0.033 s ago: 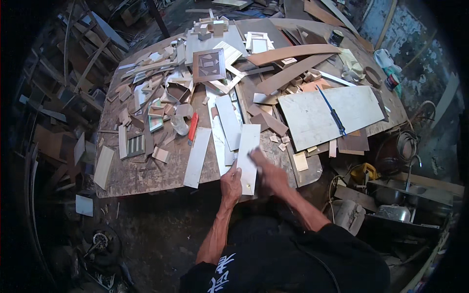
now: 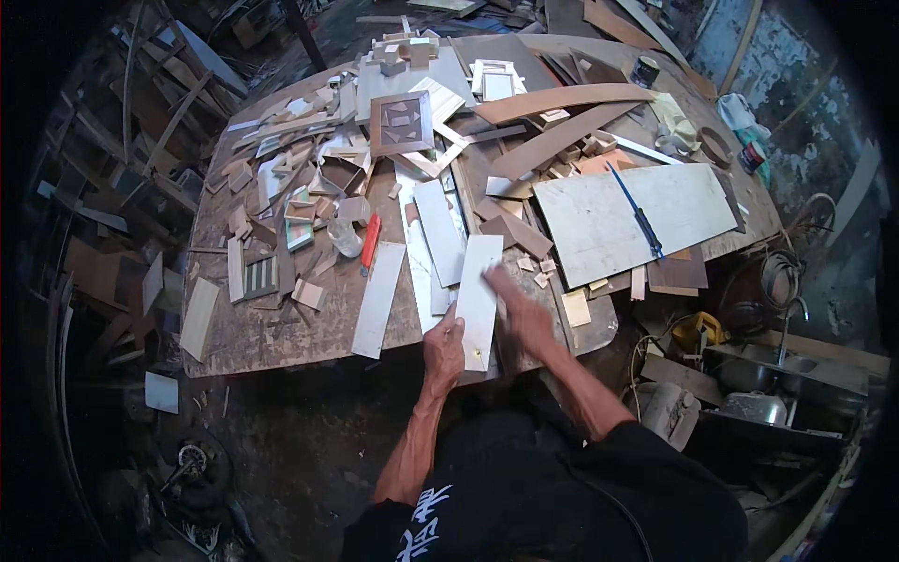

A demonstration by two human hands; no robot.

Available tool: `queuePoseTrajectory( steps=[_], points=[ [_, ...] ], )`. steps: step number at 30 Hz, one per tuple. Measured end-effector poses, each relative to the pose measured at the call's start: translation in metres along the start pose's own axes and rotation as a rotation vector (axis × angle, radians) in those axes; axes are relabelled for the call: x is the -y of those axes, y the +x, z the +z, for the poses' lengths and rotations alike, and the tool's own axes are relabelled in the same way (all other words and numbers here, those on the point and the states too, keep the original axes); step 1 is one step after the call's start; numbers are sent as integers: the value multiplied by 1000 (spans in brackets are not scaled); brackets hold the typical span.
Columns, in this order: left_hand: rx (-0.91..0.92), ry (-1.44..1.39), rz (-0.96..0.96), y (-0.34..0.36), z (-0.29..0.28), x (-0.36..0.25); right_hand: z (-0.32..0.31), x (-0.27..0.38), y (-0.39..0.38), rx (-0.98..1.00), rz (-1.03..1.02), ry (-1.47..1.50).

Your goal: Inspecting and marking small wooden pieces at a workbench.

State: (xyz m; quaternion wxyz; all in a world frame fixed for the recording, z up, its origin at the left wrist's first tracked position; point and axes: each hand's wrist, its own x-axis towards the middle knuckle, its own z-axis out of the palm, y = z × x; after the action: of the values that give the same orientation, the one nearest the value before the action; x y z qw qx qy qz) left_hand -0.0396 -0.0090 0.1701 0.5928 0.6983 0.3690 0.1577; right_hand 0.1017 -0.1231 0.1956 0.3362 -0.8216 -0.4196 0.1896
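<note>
A long, narrow white board (image 2: 479,295) stands out toward me at the table's near edge, with a small yellowish spot near its lower end. My left hand (image 2: 444,351) grips its left edge, thumb on the face and fingers closed behind. At the board's right edge, my right hand (image 2: 524,323) is smeared by motion; its fingertips point up along that edge. A blurred dark shape shows below this hand, too unclear to name. Beyond the held board lies another pale board (image 2: 440,234). A separate white strip (image 2: 379,302) rests to the left of my left hand.
A red-handled tool (image 2: 371,242) lies beside a clear jar (image 2: 345,238). Wood offcuts and small boxes crowd the left side around a framed panel (image 2: 401,124). On the right, a blue tool (image 2: 639,217) lies across a wide pale board (image 2: 581,229). Curved brown pieces (image 2: 562,101) lie behind it.
The held board has shifted slightly away from me and to the right. My right hand has moved a little up along its edge. My left hand keeps its grip.
</note>
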Motion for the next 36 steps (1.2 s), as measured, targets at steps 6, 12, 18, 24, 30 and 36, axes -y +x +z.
queuePoseTrajectory(
  steps=[6,12,18,24,30,36],
  points=[
    [-122,-432,44,22,-5,9,27,31,-3,-257,-285,130],
    [-51,-437,21,-5,-3,-11,-13,4,55,-254,-221,150],
    [23,-716,-256,-8,-19,-23,14,38,17,-259,-478,229],
    [17,-536,-57,-13,-5,-8,-18,-23,94,-577,-297,180],
    [-220,-139,93,11,-7,12,14,-15,41,-13,328,849],
    [-297,-360,200,19,4,4,12,35,-11,-363,-214,414]
  ],
)
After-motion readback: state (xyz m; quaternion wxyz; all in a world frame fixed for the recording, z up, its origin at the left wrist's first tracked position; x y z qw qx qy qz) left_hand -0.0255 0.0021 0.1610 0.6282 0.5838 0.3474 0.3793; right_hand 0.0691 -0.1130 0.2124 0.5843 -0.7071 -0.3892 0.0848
